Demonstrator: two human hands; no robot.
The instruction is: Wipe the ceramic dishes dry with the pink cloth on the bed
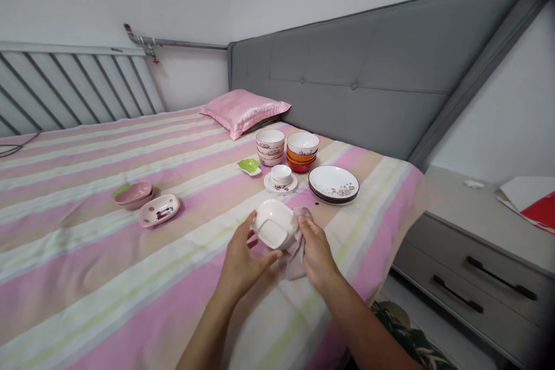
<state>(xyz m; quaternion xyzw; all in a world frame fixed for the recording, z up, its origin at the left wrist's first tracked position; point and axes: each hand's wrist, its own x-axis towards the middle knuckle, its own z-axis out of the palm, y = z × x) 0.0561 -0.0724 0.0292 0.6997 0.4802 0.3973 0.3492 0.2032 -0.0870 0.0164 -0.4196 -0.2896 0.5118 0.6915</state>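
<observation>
A white square bowl [274,222] with rounded corners is tilted in front of me above the bed, its inside facing me. My left hand [247,254] grips it, fingers on the left side and thumb at the lower edge. Pinched in my right hand [316,245] is a greyish-pink cloth [296,257], pressed against the bowl's right side. Just beyond the bowl stand several small white cups [281,172] stacked on small flowered plates [281,189]. A stack of larger plates [333,182] lies to their right.
Behind the plates are stacked white bowls [270,140] and a stack with orange and red bowls [302,156]. A green leaf-shaped dish [249,166] lies left of them. Pink dishes [134,192] and a patterned dish [159,211] rest farther left. A nightstand [477,225] stands right of the bed.
</observation>
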